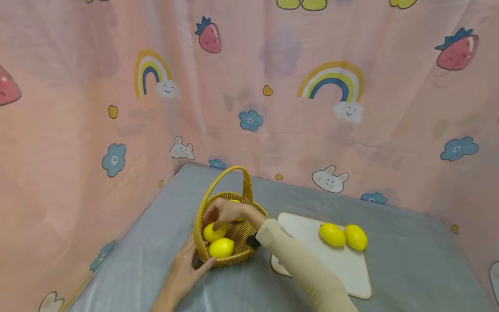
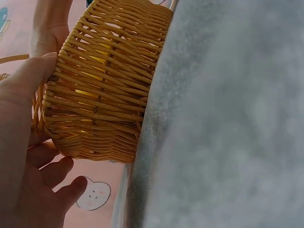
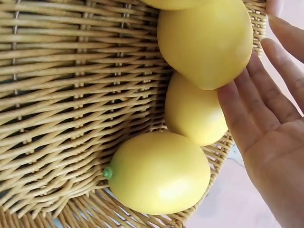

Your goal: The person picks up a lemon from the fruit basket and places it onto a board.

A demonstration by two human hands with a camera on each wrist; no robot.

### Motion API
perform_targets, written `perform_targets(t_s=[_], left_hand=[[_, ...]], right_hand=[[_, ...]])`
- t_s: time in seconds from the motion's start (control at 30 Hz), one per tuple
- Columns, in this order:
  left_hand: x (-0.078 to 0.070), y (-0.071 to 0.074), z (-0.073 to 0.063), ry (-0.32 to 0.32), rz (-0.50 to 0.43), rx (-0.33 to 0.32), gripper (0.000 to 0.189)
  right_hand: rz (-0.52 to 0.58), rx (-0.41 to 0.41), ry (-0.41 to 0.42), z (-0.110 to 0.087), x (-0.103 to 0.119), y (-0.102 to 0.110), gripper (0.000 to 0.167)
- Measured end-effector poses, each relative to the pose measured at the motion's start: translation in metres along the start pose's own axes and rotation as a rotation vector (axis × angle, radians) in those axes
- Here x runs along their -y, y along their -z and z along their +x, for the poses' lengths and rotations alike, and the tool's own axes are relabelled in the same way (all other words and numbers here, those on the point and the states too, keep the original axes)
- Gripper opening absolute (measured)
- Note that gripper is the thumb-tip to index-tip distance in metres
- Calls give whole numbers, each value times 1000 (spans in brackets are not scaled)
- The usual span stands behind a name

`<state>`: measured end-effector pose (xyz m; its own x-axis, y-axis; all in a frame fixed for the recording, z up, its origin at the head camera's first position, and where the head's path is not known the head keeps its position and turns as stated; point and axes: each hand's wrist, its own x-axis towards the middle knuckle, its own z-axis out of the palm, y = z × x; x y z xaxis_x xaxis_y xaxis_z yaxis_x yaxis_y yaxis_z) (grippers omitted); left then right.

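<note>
A wicker basket (image 1: 249, 253) with a tall arched handle stands on the grey-covered table and holds several yellow lemons (image 1: 221, 248). My left hand (image 1: 183, 271) grips the basket's near left side, thumb along the front and fingers round the end; in the left wrist view the thumb lies at the rim. Inside the basket is my right hand (image 1: 226, 211), reaching in under the handle. Its fingertips touch the side of a lemon (image 3: 204, 42) in the right wrist view, fingers fairly straight. Another lemon (image 3: 159, 173), with a green stem tip, lies along the basket wall.
To the right of the basket lies a white cutting board (image 1: 319, 255). Two lemons (image 1: 332, 235) sit side by side at its far right edge. The grey tabletop (image 1: 132, 268) meets a pink printed curtain (image 1: 249, 78) at the back and left.
</note>
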<state>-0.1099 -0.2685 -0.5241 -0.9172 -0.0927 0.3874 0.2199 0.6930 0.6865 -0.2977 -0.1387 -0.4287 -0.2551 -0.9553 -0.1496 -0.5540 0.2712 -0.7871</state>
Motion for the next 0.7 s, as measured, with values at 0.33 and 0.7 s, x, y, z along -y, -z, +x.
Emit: perform_targets(t_s=[0.33, 0.7], left_hand=[[1, -2, 1, -15, 15, -5, 78], [0, -1, 1, -24, 9, -19, 77]], right_hand=[[-113, 84, -86, 5, 2, -9, 43], [-167, 83, -124, 9, -2, -12, 50]])
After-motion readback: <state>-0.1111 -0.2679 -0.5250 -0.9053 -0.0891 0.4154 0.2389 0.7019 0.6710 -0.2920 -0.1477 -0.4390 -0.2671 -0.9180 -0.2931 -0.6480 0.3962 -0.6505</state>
